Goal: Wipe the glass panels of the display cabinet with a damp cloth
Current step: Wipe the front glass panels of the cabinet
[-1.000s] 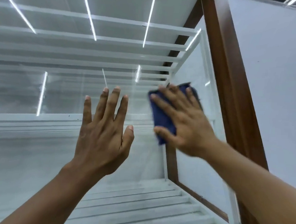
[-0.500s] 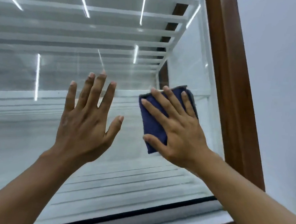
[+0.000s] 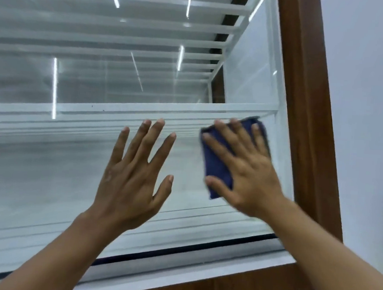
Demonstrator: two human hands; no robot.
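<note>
The cabinet's front glass panel (image 3: 61,170) fills most of the view, with white shelves behind it. My right hand (image 3: 247,170) lies flat with spread fingers on a folded dark blue cloth (image 3: 217,166), pressing it against the glass near the right edge, just under a white shelf bar (image 3: 143,107). My left hand (image 3: 135,175) is held flat with straight fingers against the glass, just left of the cloth, and holds nothing.
A brown wooden frame post (image 3: 305,107) runs down the right side of the glass, and a wooden bottom rail (image 3: 233,286) lies below a black seal strip. A pale wall (image 3: 367,110) stands to the right. Light strips reflect in the glass.
My right hand with the cloth has slid lower on the panel and toward the right frame. My left hand has followed downward. The cabinet's bottom rail has come into view.
</note>
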